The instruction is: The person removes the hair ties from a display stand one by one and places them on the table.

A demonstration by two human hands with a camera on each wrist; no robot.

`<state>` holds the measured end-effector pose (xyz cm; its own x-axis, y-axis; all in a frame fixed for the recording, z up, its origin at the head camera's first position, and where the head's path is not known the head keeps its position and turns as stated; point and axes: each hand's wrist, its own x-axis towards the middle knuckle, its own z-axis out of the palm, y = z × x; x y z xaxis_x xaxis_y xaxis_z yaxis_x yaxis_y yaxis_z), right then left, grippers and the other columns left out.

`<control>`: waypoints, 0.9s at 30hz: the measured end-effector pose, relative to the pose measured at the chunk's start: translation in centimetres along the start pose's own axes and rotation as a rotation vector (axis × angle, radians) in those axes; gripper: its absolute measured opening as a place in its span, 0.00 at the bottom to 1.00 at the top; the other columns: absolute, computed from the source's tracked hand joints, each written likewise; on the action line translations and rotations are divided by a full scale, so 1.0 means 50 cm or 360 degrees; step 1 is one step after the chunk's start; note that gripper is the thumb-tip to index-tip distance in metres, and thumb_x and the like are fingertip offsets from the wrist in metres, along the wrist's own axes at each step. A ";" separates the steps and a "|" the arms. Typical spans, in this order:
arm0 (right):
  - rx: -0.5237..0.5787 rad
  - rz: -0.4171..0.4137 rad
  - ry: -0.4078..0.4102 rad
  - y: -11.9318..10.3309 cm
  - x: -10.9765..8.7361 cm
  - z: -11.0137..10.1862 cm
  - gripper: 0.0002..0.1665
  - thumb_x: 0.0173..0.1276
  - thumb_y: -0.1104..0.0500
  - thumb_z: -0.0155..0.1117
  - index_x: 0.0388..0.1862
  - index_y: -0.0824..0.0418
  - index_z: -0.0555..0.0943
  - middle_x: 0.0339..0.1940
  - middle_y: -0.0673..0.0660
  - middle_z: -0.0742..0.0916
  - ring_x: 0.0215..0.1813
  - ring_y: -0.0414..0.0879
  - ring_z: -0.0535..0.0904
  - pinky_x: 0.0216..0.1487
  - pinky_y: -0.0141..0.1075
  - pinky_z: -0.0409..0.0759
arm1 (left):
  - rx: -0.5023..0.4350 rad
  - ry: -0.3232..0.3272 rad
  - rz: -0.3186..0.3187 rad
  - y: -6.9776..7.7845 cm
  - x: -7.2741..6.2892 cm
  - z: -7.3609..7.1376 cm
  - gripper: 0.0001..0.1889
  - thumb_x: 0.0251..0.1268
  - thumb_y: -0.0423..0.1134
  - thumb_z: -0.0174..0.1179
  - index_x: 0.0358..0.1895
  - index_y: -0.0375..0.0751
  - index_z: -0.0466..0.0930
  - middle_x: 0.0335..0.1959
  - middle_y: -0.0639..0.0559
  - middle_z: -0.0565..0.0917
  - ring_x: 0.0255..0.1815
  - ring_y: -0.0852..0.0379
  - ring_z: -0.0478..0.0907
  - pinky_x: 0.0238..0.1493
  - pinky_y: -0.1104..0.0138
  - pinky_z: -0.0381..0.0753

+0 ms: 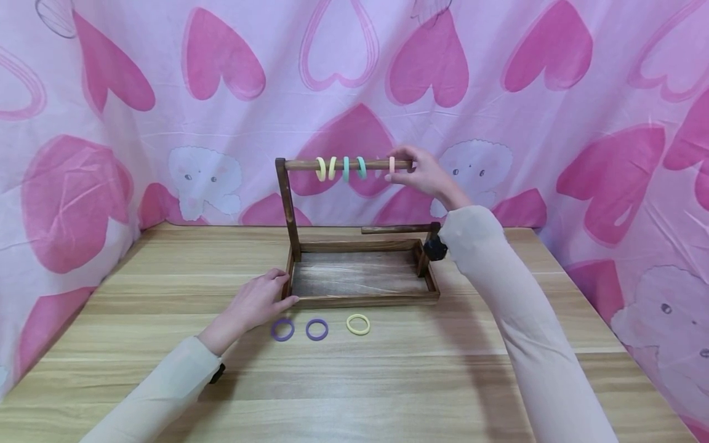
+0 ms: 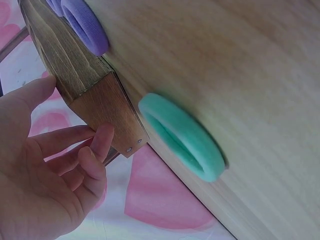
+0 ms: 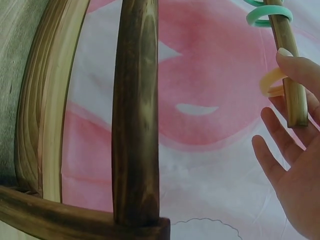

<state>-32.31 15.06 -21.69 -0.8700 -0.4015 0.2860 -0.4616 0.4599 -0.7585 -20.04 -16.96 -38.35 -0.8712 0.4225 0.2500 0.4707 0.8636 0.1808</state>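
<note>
My right hand pinches a peach hair tie around the upper rod of a wooden stand, near the rod's free end. Thumb and fingers lie on either side of that rod in the right wrist view. Further left along it hang two yellow hair ties and two green ones. At the stand's left front corner, my left hand holds the tray base, thumb on one wall and fingertips against the end panel. Beside that panel a green hair tie lies on the table, hidden in the head view.
Two purple hair ties and a yellow one lie on the table before the tray. A lower, bare rod extends left from a short post at the tray's right end. A pink heart-patterned cloth hangs behind.
</note>
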 end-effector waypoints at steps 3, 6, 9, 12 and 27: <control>0.0029 -0.0006 0.0022 -0.003 -0.008 -0.003 0.26 0.54 0.66 0.64 0.53 0.69 0.70 0.41 0.60 0.76 0.41 0.48 0.69 0.37 0.34 0.70 | -0.0003 0.0001 -0.0001 0.000 0.000 0.000 0.28 0.52 0.50 0.61 0.48 0.27 0.75 0.45 0.38 0.75 0.38 0.43 0.76 0.36 0.55 0.76; 0.0039 -0.0024 0.0040 0.015 -0.002 -0.007 0.27 0.54 0.65 0.64 0.53 0.68 0.69 0.42 0.61 0.77 0.41 0.48 0.71 0.38 0.33 0.71 | -0.0001 -0.0002 -0.0005 0.000 -0.001 -0.001 0.28 0.52 0.50 0.61 0.47 0.27 0.75 0.45 0.38 0.75 0.38 0.43 0.76 0.36 0.55 0.76; 0.0046 -0.0038 0.0062 0.040 0.006 -0.011 0.28 0.54 0.64 0.64 0.55 0.67 0.69 0.44 0.61 0.77 0.43 0.50 0.72 0.40 0.33 0.73 | 0.0000 -0.0005 -0.0010 0.000 -0.001 -0.001 0.28 0.52 0.50 0.61 0.47 0.27 0.75 0.45 0.38 0.75 0.38 0.43 0.76 0.36 0.54 0.76; 0.0052 -0.0046 0.0084 0.058 0.011 -0.015 0.29 0.55 0.64 0.65 0.55 0.67 0.68 0.44 0.62 0.78 0.44 0.52 0.73 0.41 0.34 0.74 | -0.0001 -0.0005 -0.0015 0.001 -0.001 -0.002 0.28 0.52 0.50 0.61 0.48 0.27 0.75 0.45 0.38 0.75 0.38 0.42 0.76 0.36 0.54 0.76; 0.0111 -0.0034 0.0230 0.078 -0.015 -0.036 0.28 0.56 0.64 0.64 0.57 0.64 0.69 0.47 0.63 0.77 0.47 0.52 0.74 0.46 0.37 0.74 | -0.0003 0.0010 0.0005 0.001 -0.001 -0.001 0.27 0.53 0.49 0.61 0.47 0.27 0.75 0.44 0.39 0.75 0.37 0.43 0.76 0.36 0.54 0.76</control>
<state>-33.79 18.59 -23.81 -0.8783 -0.2904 0.3799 -0.4716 0.3942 -0.7888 -19.99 -16.95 -38.31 -0.8687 0.4235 0.2568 0.4738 0.8616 0.1821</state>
